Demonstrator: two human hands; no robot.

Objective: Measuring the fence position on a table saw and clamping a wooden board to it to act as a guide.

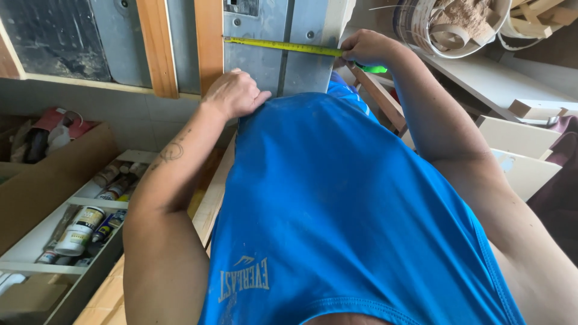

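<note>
**Tape stretched across grey panel, both hands engaged**

The tape case (368,68), green, is gripped in the right hand (367,48), fingers closed around it at the panel's right edge. The yellow tape (283,46) is drawn out leftward, roughly level, across the grey panel (265,54); its tip sits by the wood strip (209,42). The left hand (236,93) is laid on the panel's lower edge, fingers curled and nothing seen held; whether it presses or just rests cannot be told.

Further out: a blue shirt (349,204) blocks most of the lower view. A tray of tubes and tins (84,225) is set to the left, a bucket of scraps (448,24) upper right.

Risks, as judged:
- Tip is not seen hooked on anything; a slip would cause snap-back.
- Slight sag or tilt in the blade would skew the reading.
- Reading is taken at a stretch over the body, so parallax is likely.
</note>
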